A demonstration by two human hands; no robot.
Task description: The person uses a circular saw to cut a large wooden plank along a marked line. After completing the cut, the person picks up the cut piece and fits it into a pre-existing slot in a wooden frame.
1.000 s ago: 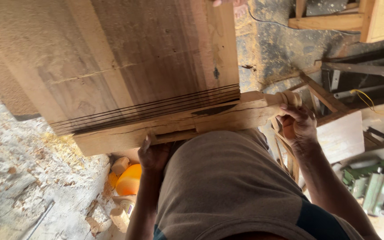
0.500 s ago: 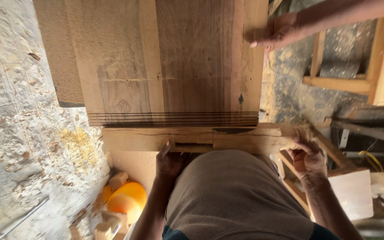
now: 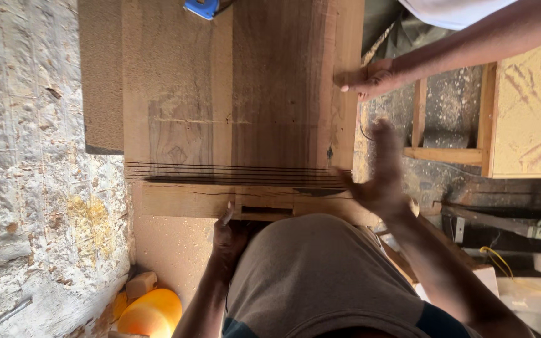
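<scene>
Sawdust covers the rough concrete floor of a cluttered woodworking space, where a large wooden panel made of joined boards lies flat in front of the person wearing the camera. Dark parallel lines cross the panel near its close edge, just above a thicker wooden rail that runs along that edge. The person's left hand sits under the rail at a small dark slot, fingers curled against the wood with one fingertip raised; whether it truly clamps the rail cannot be told. The right hand is blurred with motion beside the panel's right corner, fingers spread and apart, holding nothing, and whether its palm touches the wood cannot be told. A co-worker's hand reaches in from the upper right and presses flat on the panel's right edge, fingers extended. A blue object rests at the far end of the panel, partly cut off by the frame. To the right stands a wooden frame dusted with shavings, next to a pale chipboard sheet. A yellow wire trails across the clutter below it. At lower left, an orange rounded container sits on the floor beside a small wood block.
</scene>
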